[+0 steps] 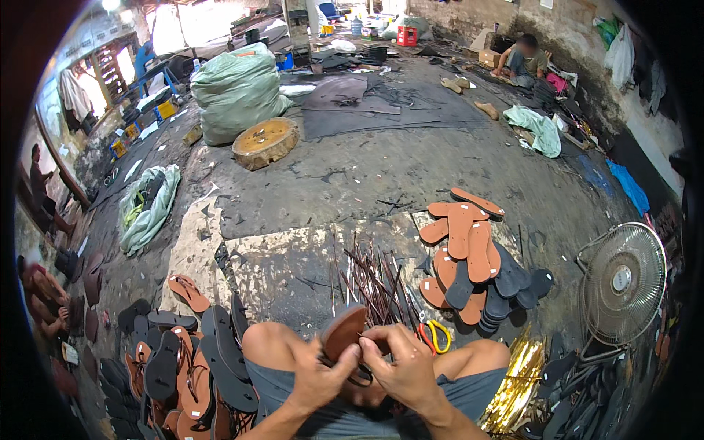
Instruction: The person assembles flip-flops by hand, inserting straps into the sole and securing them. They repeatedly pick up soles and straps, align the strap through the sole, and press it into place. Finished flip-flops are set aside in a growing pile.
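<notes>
In front of my lap, my left hand (pixel 319 378) grips a brown sandal sole (pixel 343 331), which is tilted up on edge. My right hand (pixel 405 364) is closed in a pinch at the sole's near edge. A thin dark strap (pixel 361 379) loops below the fingers and seems to run into the pinch; its end is hidden. Just beyond my hands lies a loose bundle of thin dark brown strips (pixel 370 282). Scissors with yellow and red handles (pixel 442 336) rest by my right knee.
Brown and black soles (pixel 462 235) are heaped ahead right. Strapped sandals (pixel 196 392) pile up at my left. Gold strips (pixel 513 381) and a standing fan (pixel 622 279) are at my right. Farther off are a large green sack (pixel 236 92), a round wooden block (pixel 265 143) and a seated person (pixel 524 62).
</notes>
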### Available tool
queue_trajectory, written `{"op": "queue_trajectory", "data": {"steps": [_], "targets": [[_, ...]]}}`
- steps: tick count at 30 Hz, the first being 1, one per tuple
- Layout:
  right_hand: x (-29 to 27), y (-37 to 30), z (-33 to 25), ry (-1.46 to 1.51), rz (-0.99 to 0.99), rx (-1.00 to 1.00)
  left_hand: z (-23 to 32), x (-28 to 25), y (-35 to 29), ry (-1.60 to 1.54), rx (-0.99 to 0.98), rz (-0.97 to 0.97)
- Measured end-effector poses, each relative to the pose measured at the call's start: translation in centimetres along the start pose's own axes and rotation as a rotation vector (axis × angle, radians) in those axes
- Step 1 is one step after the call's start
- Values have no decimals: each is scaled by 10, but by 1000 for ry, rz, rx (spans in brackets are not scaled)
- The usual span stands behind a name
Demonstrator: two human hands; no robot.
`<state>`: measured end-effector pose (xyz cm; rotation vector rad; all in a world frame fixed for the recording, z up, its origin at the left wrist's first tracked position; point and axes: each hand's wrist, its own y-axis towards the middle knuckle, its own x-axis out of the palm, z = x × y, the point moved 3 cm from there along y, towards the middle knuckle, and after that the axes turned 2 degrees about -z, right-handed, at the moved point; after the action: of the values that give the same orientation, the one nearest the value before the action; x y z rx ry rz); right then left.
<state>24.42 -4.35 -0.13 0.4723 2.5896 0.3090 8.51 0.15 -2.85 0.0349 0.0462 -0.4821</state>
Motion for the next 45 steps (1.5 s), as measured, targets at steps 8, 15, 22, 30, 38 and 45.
{"op": "queue_trajectory", "data": {"steps": [8, 15, 22, 30, 38, 45], "targets": [[7, -7, -6, -62, -202, -112, 3, 10, 12, 143, 280, -109], [4, -11, 6, -189, -75, 4, -2, -7, -1, 1, -118, -170], [11, -13, 8, -368, 59, -172, 3, 1, -4, 197, 4, -100], [18, -8, 13, -400, 26, -307, -20, 2, -5, 405, -5, 12], [21, -5, 19, -311, 31, -237, -22, 8, -5, 285, 88, 57], [23, -15, 27, -192, 35, -185, -29, 6, -5, 284, 39, 49]]}}
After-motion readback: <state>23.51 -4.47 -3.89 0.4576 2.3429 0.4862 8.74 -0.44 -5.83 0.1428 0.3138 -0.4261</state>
